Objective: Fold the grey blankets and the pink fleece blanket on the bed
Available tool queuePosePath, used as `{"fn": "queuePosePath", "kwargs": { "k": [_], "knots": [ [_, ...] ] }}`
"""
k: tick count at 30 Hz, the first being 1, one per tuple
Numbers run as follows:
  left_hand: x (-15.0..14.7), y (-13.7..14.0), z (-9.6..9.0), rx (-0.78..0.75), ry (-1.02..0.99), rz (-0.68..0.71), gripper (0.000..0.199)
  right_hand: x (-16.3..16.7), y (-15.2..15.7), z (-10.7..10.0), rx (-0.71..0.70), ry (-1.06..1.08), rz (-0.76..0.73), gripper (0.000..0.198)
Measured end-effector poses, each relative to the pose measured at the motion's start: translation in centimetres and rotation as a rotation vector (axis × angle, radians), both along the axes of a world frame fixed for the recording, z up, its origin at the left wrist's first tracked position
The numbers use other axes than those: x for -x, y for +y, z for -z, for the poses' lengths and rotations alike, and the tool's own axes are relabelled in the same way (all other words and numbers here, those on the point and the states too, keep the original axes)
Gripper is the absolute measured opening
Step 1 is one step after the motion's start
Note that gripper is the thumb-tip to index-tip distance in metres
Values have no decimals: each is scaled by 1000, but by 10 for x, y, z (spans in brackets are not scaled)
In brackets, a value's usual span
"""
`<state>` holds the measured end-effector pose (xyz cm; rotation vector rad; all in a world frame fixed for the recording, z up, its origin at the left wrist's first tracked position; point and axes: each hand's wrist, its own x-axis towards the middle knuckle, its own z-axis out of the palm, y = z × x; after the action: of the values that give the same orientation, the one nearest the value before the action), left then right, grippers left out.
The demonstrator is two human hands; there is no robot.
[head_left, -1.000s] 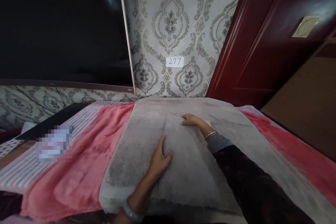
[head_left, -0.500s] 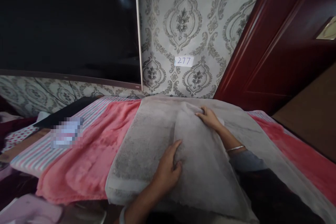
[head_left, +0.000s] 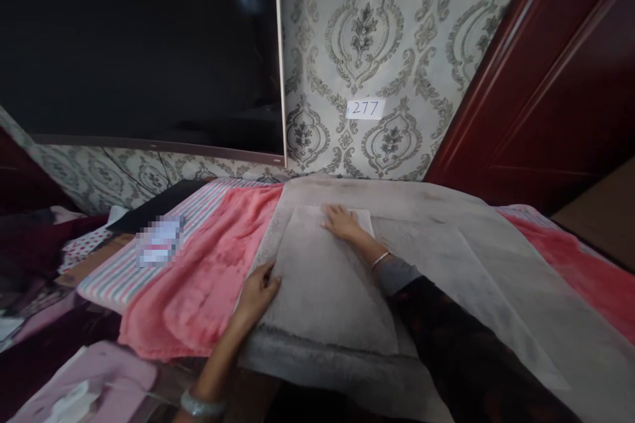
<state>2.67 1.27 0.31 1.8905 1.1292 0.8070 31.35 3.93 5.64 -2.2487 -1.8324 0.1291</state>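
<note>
A grey plush cloth, with part of it folded over itself into a panel, covers the surface in front of me. My right hand lies flat near the panel's far edge, fingers spread on the fabric. At the panel's left edge rests my left hand, its thumb and forefinger apart and touching the cloth. The undersides of its other fingers are hidden. Beneath the grey cloth is a pink fleece blanket, showing at the left and right.
A striped pad lies under the pink blanket, with a blurred-out object on it. Behind are a large TV and patterned wall bearing a "277" label. A red door stands right; a pink item lies lower left.
The raised cloth edge that my right hand gripped now lies folded over to the left. My right hand has let go and flattened on it. My left hand has moved left to the panel's edge.
</note>
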Motion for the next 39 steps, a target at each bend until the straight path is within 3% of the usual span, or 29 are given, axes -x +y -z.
{"fn": "queuePosePath", "kwargs": {
  "k": [2, 4, 8, 11, 14, 18, 23, 28, 33, 36, 39],
  "knots": [
    [3, 4, 20, -81, 32, -3, 57, 4, -5, 26, 49, -22, -24, 51],
    [3, 4, 26, -157, 62, 20, 58, -2, -10, 37, 87, -56, -37, 51],
    [7, 12, 9, -210, 184, 57, 52, -21, -21, 34, 119, -83, 10, 54],
    [-3, 23, -12, -341, 279, 100, 47, -32, -40, 32, 111, -66, 69, 55],
    [-38, 28, -32, -400, 325, 296, 50, -39, -69, 34, 106, -20, 142, 56],
    [-111, 24, -49, -423, 446, 569, 55, -46, -116, 37, 104, 24, 174, 60],
    [-199, 33, -59, -409, 629, 597, 52, -46, -174, 38, 85, 36, 164, 57],
    [-257, 39, -48, -442, 627, 515, 57, -26, -217, 49, 24, 3, 194, 58],
    [-276, 34, -17, -563, 682, 466, 59, -19, -235, 69, -5, 49, 169, 56],
    [-277, 35, -11, -603, 712, 462, 60, -46, -248, 72, -124, 126, 157, 55],
    [-277, 36, -14, -620, 718, 462, 60, -94, -272, 69, -360, 133, 358, 55]
  ]
}}
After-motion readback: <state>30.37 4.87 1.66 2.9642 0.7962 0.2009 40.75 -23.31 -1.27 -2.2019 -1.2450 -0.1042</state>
